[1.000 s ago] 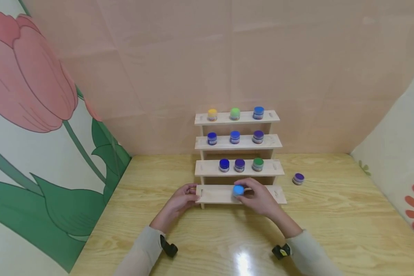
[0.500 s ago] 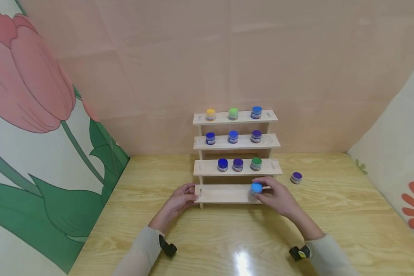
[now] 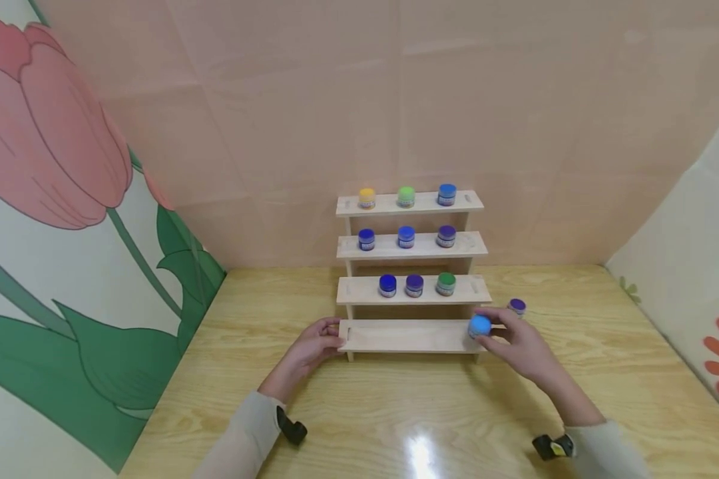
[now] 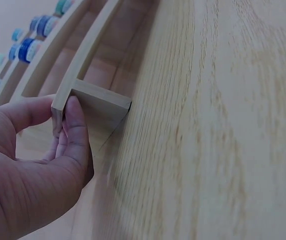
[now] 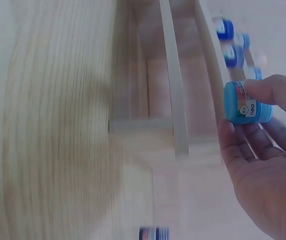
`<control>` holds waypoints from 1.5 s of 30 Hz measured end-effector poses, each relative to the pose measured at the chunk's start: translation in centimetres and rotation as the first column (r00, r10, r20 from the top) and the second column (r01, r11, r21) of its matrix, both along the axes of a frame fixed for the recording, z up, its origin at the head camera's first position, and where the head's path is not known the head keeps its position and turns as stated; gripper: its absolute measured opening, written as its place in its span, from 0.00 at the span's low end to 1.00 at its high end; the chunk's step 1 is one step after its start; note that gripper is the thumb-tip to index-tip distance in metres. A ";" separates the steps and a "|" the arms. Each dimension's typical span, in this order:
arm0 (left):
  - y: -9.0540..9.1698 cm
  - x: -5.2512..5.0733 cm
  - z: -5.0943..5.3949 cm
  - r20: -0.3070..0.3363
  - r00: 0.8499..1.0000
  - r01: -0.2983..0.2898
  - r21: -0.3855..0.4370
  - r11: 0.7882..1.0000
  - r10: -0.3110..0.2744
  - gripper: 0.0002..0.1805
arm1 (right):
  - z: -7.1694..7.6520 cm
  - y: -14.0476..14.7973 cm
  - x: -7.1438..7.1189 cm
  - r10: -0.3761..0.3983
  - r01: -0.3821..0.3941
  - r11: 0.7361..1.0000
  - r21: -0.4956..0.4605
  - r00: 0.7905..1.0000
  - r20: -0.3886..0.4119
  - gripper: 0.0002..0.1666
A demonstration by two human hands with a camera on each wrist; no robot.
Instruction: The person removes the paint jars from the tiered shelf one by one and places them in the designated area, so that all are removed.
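The left hand (image 3: 313,346) pinches the wooden rack (image 3: 423,249) at the left end of its lowest shelf (image 3: 404,336); the right hand (image 3: 520,344), I see, pinches a light-blue jar (image 3: 479,325) near this rack's lower right end.

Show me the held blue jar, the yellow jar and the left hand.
Held blue jar (image 5: 247,104), right wrist view: on its label.
Yellow jar (image 3: 367,198), head view: middle front.
Left hand (image 3: 311,346), head view: its middle.

Light-blue jar (image 3: 479,325), pale rack (image 3: 410,336), wood-grained table (image 3: 389,406)
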State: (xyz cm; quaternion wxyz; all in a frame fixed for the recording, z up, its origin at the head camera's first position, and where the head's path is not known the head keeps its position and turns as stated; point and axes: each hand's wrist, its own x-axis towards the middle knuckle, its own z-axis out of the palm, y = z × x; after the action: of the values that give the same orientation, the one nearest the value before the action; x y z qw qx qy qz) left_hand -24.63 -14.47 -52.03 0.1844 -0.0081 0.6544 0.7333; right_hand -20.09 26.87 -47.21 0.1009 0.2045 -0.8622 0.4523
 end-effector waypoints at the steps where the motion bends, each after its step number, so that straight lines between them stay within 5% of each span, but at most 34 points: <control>1: 0.0 0.0 0.0 0.004 1.000 -0.003 0.001 1.000 0.003 0.32 | 0.0 0.4 0.0 -0.011 0.011 1.000 0.001 1.000 -0.002 0.27; 14: 0.1 0.0 0.0 0.006 1.000 -0.008 -0.004 1.000 0.008 0.31 | -0.8 5.7 -0.1 -0.098 0.098 0.995 0.016 0.994 0.038 0.27; 23: 0.0 0.0 -0.1 -0.007 1.000 -0.014 -0.008 1.000 0.014 0.31 | -1.9 8.2 -1.2 -0.114 0.114 0.993 0.019 0.993 -0.011 0.26; 34: 0.1 0.3 -0.1 -0.008 1.000 -0.013 0.001 1.000 0.013 0.30 | -3.5 11.6 -2.0 -0.163 0.158 0.986 0.046 0.972 0.172 0.31; 45: -0.1 0.3 -0.2 -0.032 0.999 0.011 0.029 1.000 -0.010 0.30 | -4.7 13.7 -4.4 -0.207 0.172 0.972 0.158 0.949 0.240 0.35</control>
State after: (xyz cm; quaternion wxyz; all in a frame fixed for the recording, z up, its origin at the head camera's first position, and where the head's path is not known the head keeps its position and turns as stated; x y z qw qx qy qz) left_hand -24.31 -14.58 -52.21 0.1779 0.0095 0.6464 0.7419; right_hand -24.47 40.54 -51.91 0.0184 0.0672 -0.9123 0.4035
